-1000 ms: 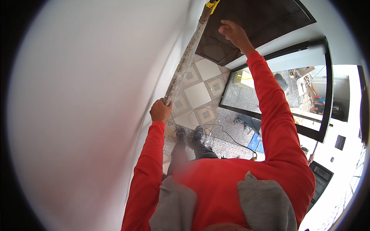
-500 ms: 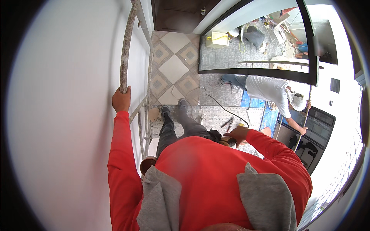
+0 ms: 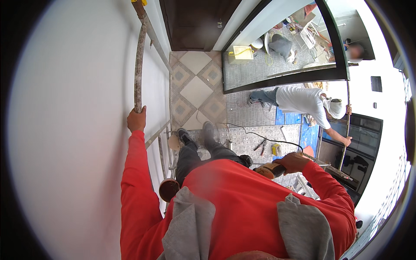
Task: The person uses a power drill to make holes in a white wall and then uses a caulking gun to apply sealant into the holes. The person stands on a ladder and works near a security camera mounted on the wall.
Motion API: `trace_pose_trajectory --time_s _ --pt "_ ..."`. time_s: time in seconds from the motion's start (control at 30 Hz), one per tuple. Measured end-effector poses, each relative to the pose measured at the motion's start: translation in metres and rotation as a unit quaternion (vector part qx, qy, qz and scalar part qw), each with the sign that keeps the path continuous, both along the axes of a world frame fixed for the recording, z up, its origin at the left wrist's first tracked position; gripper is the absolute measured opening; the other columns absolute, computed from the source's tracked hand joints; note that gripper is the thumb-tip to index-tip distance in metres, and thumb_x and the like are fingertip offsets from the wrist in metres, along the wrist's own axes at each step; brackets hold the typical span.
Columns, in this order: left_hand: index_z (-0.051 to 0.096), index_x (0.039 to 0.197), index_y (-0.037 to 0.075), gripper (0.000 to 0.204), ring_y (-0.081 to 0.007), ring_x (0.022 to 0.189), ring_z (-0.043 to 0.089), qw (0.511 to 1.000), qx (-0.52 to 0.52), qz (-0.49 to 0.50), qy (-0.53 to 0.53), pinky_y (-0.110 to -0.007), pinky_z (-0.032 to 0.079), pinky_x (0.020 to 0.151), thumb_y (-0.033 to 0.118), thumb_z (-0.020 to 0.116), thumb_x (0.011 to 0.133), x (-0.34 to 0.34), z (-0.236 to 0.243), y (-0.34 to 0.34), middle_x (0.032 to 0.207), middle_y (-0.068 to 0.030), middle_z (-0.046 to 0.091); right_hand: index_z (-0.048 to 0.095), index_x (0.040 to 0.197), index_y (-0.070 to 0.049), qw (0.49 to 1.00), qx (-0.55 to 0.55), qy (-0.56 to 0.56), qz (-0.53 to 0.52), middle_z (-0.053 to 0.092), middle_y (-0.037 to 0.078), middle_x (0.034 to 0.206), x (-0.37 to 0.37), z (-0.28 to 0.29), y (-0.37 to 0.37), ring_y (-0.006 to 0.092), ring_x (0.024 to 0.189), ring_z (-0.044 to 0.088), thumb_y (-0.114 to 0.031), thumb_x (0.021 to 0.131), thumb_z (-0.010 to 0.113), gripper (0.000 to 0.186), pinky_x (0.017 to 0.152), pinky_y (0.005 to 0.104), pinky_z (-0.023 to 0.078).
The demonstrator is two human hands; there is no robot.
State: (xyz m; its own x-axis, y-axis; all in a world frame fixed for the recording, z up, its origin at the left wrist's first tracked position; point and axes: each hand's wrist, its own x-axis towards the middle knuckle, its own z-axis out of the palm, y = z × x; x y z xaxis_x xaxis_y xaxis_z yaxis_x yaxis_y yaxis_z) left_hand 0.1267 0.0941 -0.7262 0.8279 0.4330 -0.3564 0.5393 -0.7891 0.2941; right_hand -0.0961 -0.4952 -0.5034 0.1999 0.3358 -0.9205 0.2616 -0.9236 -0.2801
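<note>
Wall [image 3: 73, 130], white and plain, fills the left side. Beside it lies the floor [image 3: 196, 92], with pale tiles set like diamonds. A big glass pane [image 3: 242, 73] in a black frame stands at the top right, and a yellow box [image 3: 241, 53] shows through it. The dark brown door [image 3: 195, 21] is at the top, left of the pane.

The person wears a red top [image 3: 242, 195], dark pants and dark shoes. To the right, a co-worker [image 3: 297, 100] in a white shirt bends over with both hands on a long rod [image 3: 347, 117]. A dotted board [image 3: 247, 141] spreads out past the person's waist, and blue sheets [image 3: 288, 118] lie near the co-worker.

A worn metal pole [image 3: 138, 69] stands close to the wall. Its top meets a slanted bar [image 3: 159, 47], and its low end is in the person's left hand [image 3: 137, 119], which is closed around it. The power tool [image 3: 271, 170] is in front of the person's belly, on the right. The right hand [image 3: 295, 162] grips its back end. A black cord [image 3: 255, 132] curves over the board toward that hand.

A round brown thing [image 3: 169, 190] sits by the person's left side; what it is cannot be told. Small pliers [image 3: 263, 147] lie on the board, just left of a little yellow thing [image 3: 276, 150].
</note>
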Motion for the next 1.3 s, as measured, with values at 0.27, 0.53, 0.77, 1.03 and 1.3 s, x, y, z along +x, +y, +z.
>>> trace_pose_trajectory --time_s 0.27,0.53,0.77,1.03,1.3 --pt "0.075 0.104 0.009 0.045 -0.0383 0.097 0.072 0.999 -0.028 0.018 -0.033 -0.051 0.056 0.086 0.050 0.074 0.085 -0.003 0.005 0.002 0.101 -0.0165 0.076 0.065 0.132 -0.017 0.990 0.032 -0.069 -0.117 0.075 0.012 0.108 0.079 0.153 0.000 0.0340 0.100 0.072 -0.038 0.071 0.089 0.069 0.092 0.0434 0.052" --pt "0.055 0.133 -0.002 0.074 -0.0362 0.107 0.065 0.963 -0.127 -0.046 -0.235 -0.046 0.053 0.094 0.036 0.086 0.078 -0.020 0.001 0.018 0.117 -0.0209 0.066 0.057 0.135 0.001 0.569 0.536 -0.196 -0.592 0.072 0.017 0.116 0.126 0.096 0.078 0.0170 0.090 0.070 -0.002 0.076 0.080 0.063 0.077 0.0312 0.057" --pt "0.059 0.132 0.007 0.046 -0.0234 0.112 0.065 0.843 -0.140 -0.162 -0.493 -0.036 0.054 0.083 0.008 0.075 0.089 -0.024 0.273 0.040 0.122 -0.0088 0.068 0.047 0.144 -0.001 0.332 0.786 -0.196 -0.482 0.067 0.023 0.126 0.234 0.081 0.180 0.0268 0.100 0.071 -0.036 0.084 0.081 0.078 0.074 0.0332 0.056" --pt "0.059 0.135 0.011 0.051 -0.0308 0.127 0.054 0.576 0.456 -0.372 -0.567 -0.044 0.048 0.104 0.018 0.076 0.088 0.016 0.641 0.017 0.137 -0.0102 0.056 0.053 0.136 -0.005 0.141 0.896 0.051 -0.418 0.067 0.016 0.114 0.292 0.117 0.270 0.0238 0.091 0.065 -0.070 0.098 0.047 0.076 0.071 0.0361 0.052" --pt "0.050 0.144 0.010 0.056 -0.0290 0.125 0.055 0.579 0.541 -0.363 -0.491 -0.041 0.047 0.106 0.021 0.071 0.094 0.107 0.740 0.024 0.136 -0.0107 0.054 0.054 0.128 -0.007 0.118 0.865 0.108 -0.475 0.062 0.009 0.099 0.299 0.138 0.289 0.0225 0.086 0.062 -0.064 0.098 0.051 0.065 0.067 0.0374 0.053"
